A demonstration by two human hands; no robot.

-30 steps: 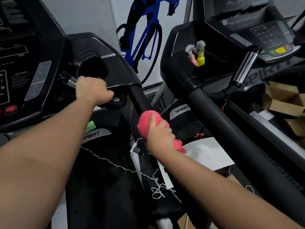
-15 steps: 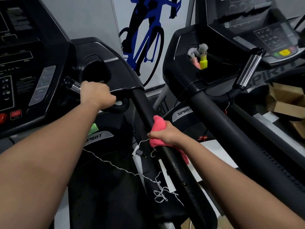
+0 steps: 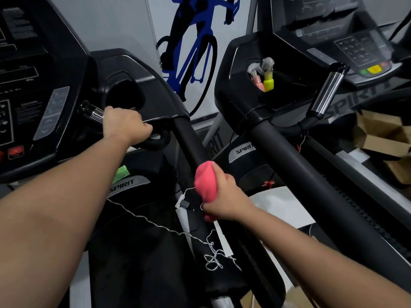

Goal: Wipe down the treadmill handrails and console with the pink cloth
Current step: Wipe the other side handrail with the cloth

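The black right handrail (image 3: 188, 138) of the near treadmill slopes down from the console housing. My right hand (image 3: 224, 198) grips it midway, fingers curled round the pink cloth (image 3: 205, 182), which is wrapped over the rail. My left hand (image 3: 124, 125) holds the curved pulse grip (image 3: 155, 142) beside its chrome end (image 3: 93, 113), below the cup holder. The console (image 3: 26, 90) with grey buttons and a red key fills the left edge.
A second treadmill stands to the right with a thick black handrail (image 3: 311, 174), a chrome grip (image 3: 327, 92) and pink and yellow spray bottles (image 3: 266, 78) in its holder. White string (image 3: 155, 225) and tags hang under the near rail. Cardboard boxes (image 3: 382, 138) lie far right.
My right hand with the pink cloth slid up the handrail and back down a little, rotating round the rail. My left hand stayed on the pulse grip.
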